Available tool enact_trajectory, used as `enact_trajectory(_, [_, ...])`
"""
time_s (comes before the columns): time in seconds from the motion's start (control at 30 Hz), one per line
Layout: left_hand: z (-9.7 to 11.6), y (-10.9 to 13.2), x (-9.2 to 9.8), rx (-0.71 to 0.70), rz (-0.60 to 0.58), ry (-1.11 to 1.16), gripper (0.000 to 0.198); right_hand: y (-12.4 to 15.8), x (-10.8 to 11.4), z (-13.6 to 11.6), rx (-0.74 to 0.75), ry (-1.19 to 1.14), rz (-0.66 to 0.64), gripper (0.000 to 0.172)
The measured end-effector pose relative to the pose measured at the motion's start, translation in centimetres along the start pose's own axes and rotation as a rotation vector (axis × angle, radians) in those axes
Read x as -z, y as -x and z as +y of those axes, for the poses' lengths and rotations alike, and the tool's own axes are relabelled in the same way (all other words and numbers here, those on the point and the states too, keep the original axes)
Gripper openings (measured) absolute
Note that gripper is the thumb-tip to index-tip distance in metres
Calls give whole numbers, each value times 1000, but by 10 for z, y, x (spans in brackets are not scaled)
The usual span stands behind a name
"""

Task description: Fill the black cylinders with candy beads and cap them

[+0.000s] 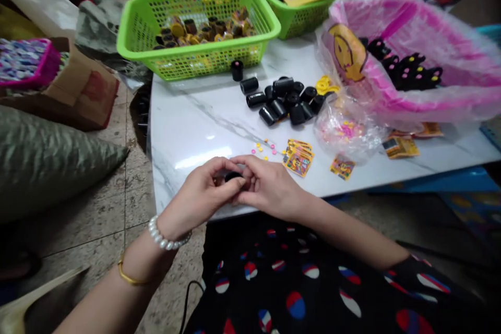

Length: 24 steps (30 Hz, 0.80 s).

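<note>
Close to the table's front edge, my left hand (205,188) and my right hand (270,185) meet with curled fingers around a small black plastic cylinder (234,176). Only the dark top of the cylinder shows; the fingers hide the rest. Just beyond my hands lie several tiny pink and yellow pieces (258,149). A small stack of printed yellow cards (298,159) rests right of them. Farther back is a heap of black cylinders (285,96), some on their sides, with yellow rings (325,84) beside it. One black cylinder (237,70) stands upright near the green basket.
A green basket (195,57) of yellow and brown pieces stands at the back left, with another green basket (301,18) behind. At right are a pink bag-lined basket (426,99) and a clear bag (348,133) of small pieces. A cardboard box (84,96) sits left of the table.
</note>
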State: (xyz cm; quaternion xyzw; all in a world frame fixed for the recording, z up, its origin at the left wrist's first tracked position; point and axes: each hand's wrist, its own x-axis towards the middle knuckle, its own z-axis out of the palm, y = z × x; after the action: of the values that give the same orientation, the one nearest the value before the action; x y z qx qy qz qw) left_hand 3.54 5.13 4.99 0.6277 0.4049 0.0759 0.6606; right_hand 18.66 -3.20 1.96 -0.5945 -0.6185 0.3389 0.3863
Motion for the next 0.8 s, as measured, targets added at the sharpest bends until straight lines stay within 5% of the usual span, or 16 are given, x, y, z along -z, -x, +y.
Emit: enact_trajectory(0.8, [-4,5,9,162,-12,180,36,2,-5,13,153,-70,55,44])
